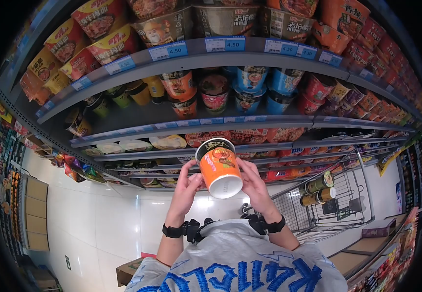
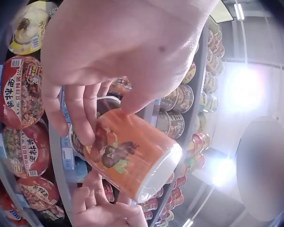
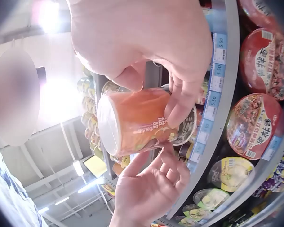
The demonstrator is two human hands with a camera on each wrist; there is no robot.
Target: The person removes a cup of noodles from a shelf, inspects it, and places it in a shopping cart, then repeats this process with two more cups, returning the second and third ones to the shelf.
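An orange noodle cup with a dark lid and white base is held between both hands at chest height, its base tilted toward the body. The left hand grips its left side; the right hand grips its right side. In the left wrist view the thumb and fingers of the left hand hold the cup near its lid. In the right wrist view the right hand pinches the same cup, with the left hand on its far side.
Shelves of noodle cups and bowls with price labels stand in front. A metal shopping cart at the right holds several cups. White tiled floor lies at the left, and cartons stand at the lower right.
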